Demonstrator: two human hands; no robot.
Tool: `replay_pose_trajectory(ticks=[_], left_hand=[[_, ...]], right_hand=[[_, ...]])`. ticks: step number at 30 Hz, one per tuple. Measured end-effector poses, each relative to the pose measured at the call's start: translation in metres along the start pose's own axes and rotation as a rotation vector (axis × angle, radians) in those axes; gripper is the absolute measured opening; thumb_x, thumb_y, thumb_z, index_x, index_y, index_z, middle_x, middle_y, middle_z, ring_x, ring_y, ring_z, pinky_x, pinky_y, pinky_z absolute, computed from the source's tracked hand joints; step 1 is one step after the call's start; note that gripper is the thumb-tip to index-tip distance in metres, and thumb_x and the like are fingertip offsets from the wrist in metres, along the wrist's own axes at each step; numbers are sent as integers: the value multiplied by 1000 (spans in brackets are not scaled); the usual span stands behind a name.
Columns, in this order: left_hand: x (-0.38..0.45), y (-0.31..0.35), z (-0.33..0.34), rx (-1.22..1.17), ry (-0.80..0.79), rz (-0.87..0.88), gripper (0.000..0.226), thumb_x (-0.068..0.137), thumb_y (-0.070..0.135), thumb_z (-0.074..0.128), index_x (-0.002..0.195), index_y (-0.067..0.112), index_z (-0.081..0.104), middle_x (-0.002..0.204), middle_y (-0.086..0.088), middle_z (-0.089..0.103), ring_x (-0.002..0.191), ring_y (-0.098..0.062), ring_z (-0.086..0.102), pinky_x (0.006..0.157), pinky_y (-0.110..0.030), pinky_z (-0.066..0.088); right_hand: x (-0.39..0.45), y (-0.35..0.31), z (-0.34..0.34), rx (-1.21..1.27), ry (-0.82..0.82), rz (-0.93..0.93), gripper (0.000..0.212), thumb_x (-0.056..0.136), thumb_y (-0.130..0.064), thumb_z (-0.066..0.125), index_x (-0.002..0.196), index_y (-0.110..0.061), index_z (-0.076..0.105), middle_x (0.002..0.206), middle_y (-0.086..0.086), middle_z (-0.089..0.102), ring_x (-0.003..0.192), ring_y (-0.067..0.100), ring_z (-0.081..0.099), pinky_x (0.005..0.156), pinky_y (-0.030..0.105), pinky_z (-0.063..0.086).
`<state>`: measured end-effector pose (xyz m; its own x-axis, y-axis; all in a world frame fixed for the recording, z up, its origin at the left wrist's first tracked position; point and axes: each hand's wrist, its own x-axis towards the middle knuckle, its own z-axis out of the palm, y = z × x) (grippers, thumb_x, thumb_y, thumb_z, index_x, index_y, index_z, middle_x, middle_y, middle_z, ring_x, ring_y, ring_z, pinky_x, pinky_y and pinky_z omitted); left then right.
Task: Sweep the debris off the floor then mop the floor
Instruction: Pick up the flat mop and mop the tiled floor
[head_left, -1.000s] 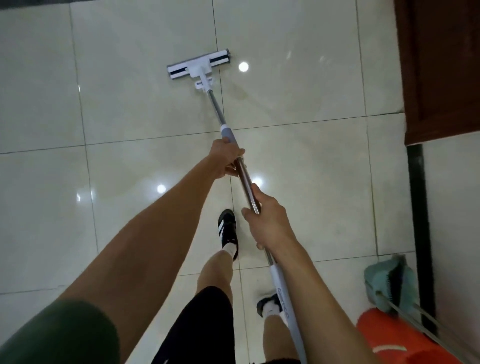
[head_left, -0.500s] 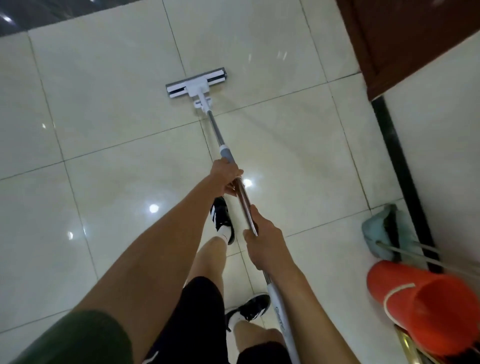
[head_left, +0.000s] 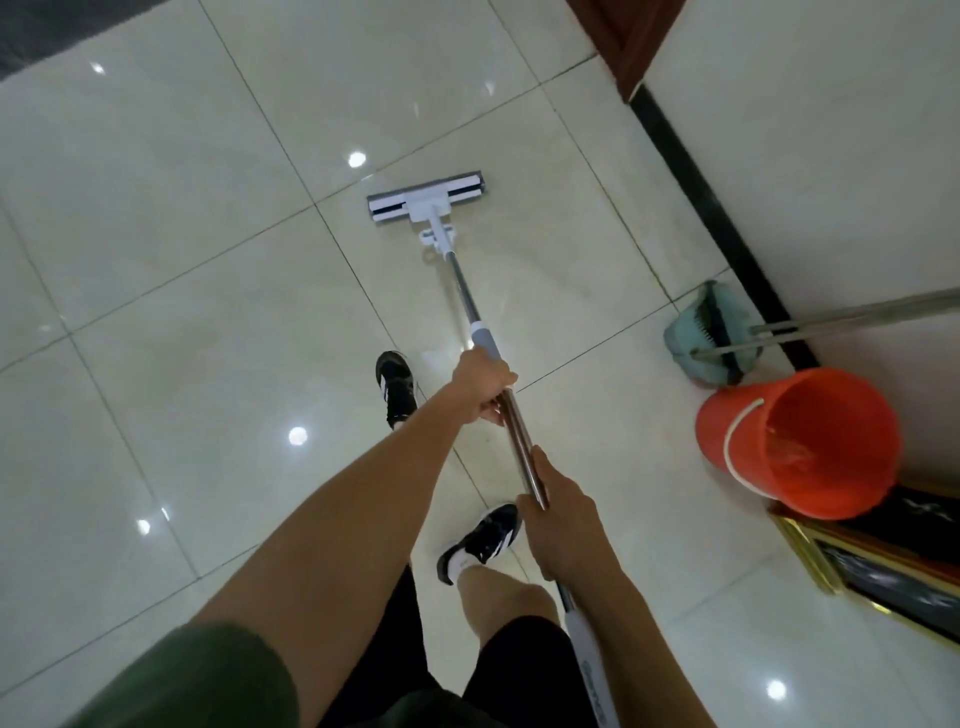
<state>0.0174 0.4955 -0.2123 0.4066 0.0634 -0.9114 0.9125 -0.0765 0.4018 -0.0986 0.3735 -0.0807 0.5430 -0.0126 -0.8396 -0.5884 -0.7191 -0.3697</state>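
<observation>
A flat mop with a white and grey head (head_left: 427, 202) lies flat on the glossy cream tile floor (head_left: 156, 249) ahead of me. Its metal pole (head_left: 465, 293) runs back toward my body. My left hand (head_left: 480, 382) grips the pole just below the grey collar. Lower on the pole, my right hand (head_left: 558, 512) grips it just above the white handle section (head_left: 587, 660). My two black and white shoes stand on the tiles under the pole.
An orange bucket (head_left: 800, 441) stands at the right by the wall. Beyond it a teal dustpan with a broom (head_left: 714, 332) leans on the black skirting (head_left: 701, 208). A gold-framed object (head_left: 883, 566) sits behind the bucket. A dark wooden door frame (head_left: 618, 47) is at top right.
The mop head has been drawn back toward me and to the right, nearer the wall. My view has swung so the bucket and dustpan show fully. Both hands kept their grip.
</observation>
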Motion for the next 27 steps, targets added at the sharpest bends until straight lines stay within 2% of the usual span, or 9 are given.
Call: replay_pose_trajectory(ticks=[3,5,8,11,14,19,22,24,27], left_hand=[[-5,-3,9,-55,14,8,43,95,4,62,132,19,44,116,-24,65,85,-35,72,68,-54,62],[-1,4,4,-79,32,24,52,96,3,62,143,13,42,108,-20,65,80,-33,72,67,-53,62],[11,18,-11,-111,61,39,63,95,2,63,151,12,35,91,-16,64,62,-25,70,57,-46,62],[28,37,-28,-108,69,56,70,95,3,65,155,13,31,92,-16,64,60,-24,70,52,-42,60],[56,71,-50,-102,71,62,63,94,3,65,150,13,39,93,-18,65,70,-32,71,66,-53,63],[115,166,-107,-67,98,69,34,92,3,69,123,2,54,90,-19,66,76,-36,73,69,-60,61],[154,235,-144,-13,90,68,25,93,5,69,114,2,55,96,-21,68,84,-38,74,72,-59,61],[182,279,-171,21,91,71,25,93,6,69,114,2,55,99,-22,69,86,-38,74,73,-59,61],[216,342,-205,60,89,92,26,94,8,69,114,1,54,101,-23,69,88,-38,74,73,-57,62]], right_hand=[[-2,6,-4,45,-6,1,60,103,-20,46,157,-31,22,141,4,53,111,28,62,97,42,53],[4,-1,-7,44,-18,-27,59,104,-20,45,157,-28,21,143,4,52,116,24,59,98,31,49],[17,-21,-9,54,-31,-57,58,105,-20,45,157,-26,22,142,4,52,115,21,58,88,20,41],[36,-46,-9,61,-26,-73,58,105,-21,46,157,-26,21,141,4,53,113,20,58,92,24,44],[69,-81,-12,85,-11,-80,58,105,-22,47,157,-28,22,139,5,54,114,21,60,94,28,48],[144,-172,-25,170,33,-64,58,103,-24,48,155,-35,25,116,2,60,79,16,62,58,30,57],[194,-237,-36,208,55,-74,59,102,-24,47,155,-35,24,110,-5,56,71,12,60,50,26,53],[225,-285,-46,211,70,-79,60,101,-23,47,156,-35,24,113,-5,55,76,15,62,53,28,55],[266,-349,-64,206,92,-90,61,101,-22,48,156,-32,24,130,2,55,101,25,65,81,42,58]])
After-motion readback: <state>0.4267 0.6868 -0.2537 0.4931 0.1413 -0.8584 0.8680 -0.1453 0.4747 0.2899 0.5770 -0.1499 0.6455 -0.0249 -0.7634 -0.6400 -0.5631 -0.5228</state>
